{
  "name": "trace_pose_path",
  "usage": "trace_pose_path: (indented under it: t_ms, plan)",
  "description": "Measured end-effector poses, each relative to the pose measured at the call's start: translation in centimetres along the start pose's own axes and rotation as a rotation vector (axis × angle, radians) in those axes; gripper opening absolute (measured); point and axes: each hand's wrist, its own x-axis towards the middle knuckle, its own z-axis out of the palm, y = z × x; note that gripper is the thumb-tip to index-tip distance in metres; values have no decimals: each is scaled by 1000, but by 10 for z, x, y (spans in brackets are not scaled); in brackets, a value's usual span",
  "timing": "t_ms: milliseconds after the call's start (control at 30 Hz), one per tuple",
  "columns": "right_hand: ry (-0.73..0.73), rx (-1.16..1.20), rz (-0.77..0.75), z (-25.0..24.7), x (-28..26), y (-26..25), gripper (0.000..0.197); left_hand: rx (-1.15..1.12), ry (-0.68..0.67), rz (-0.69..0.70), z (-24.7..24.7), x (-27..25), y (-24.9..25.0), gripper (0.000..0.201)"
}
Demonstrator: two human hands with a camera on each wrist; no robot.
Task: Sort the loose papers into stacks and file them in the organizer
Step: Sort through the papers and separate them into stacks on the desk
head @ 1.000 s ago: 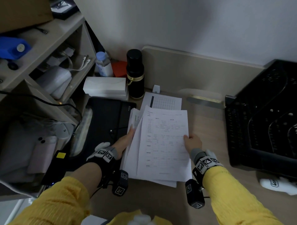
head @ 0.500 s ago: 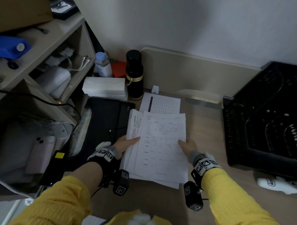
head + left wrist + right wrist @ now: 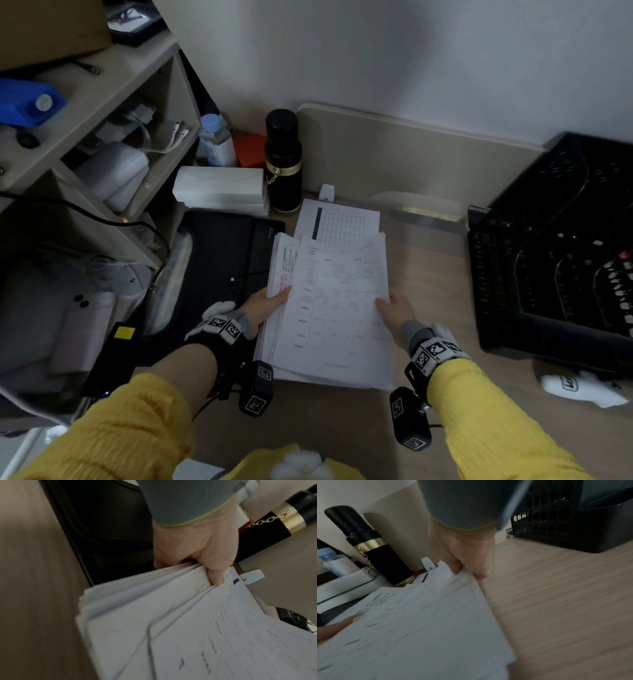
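A thick stack of white printed papers (image 3: 335,308) lies between my two hands over the wooden desk. My left hand (image 3: 270,301) grips its left edge, thumb on top (image 3: 214,577) and fingers under the sheets. My right hand (image 3: 394,308) pinches the right edge (image 3: 458,568). The top sheet carries faint form text (image 3: 419,615). One sheet with a grid (image 3: 339,222) lies flat on the desk beyond the stack. The black mesh organizer (image 3: 555,246) stands at the right, its slots facing me.
A black flask with a gold band (image 3: 283,161) stands behind the papers, a white box (image 3: 219,190) and a bottle (image 3: 215,140) to its left. A black folder (image 3: 219,260) lies left of the stack. Shelves (image 3: 102,102) fill the left side. A small white object (image 3: 582,387) lies near the organizer.
The stack has come down and a little toward me. My left thumb now lies across the left edge, and a sheet with red and green print shows there.
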Motion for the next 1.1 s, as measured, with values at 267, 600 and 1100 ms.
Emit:
trace_pose_path:
  t_ms: [267,600,1100]
  plan:
    - [215,-52,-43,-19,-12,-8,36,-7,68,3,-2,1,-3,48]
    - [391,-252,-90,-53,-12,-17,38,-97,64,104,-1,-12,23,37]
    - [546,-336,-61,-79,20,-40,40,-225,-23,117,-41,-23,47,43]
